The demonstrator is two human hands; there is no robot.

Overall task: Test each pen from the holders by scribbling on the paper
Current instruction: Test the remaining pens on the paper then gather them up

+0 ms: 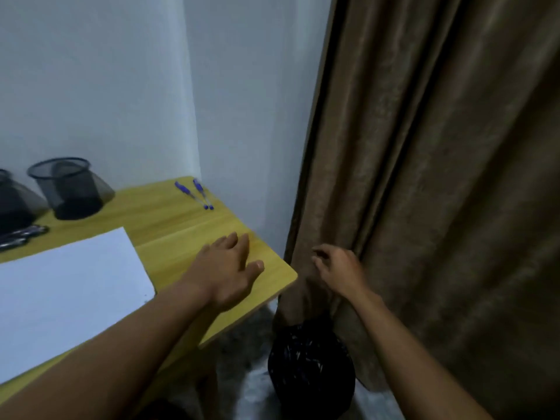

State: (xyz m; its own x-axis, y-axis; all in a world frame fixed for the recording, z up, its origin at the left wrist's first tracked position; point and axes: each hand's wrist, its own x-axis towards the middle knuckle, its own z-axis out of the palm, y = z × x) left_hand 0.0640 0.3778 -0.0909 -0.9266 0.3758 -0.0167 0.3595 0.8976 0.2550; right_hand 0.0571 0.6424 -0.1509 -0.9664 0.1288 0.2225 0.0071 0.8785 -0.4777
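I judge this to be a gap between pens, not a scribble in progress: neither hand has a pen. My left hand (230, 268) lies flat on the table (181, 219) near its near right corner, fingers straight and released, just right of the paper (66, 286). My right hand (339, 271) hangs off the table's right edge, above the bin (312, 368) with the black bag, close to the brown curtain (439, 177). Its fingers are loosely curled and, as far as I can make out, grasp nothing.

The pens lie in two groups. Two blue pens (194, 195) lie side by side at the far right of the table, well apart from the paper. Some dark pens (21, 236) lie at the far left, just in front of the holders. The right-hand mesh holder (71, 189) shows no pen above its rim. The second holder (13, 204) is cut off by the left edge, so I cannot tell what it has inside. The paper looks blank from here, though faint marks would be lost in the blur.

Next I would swing the right hand over the table, choose a pen from one of the groups, pinch it near the tip and bring it to the sheet, with the left hand shifting left to press the paper flat. Which group is untested I cannot tell.
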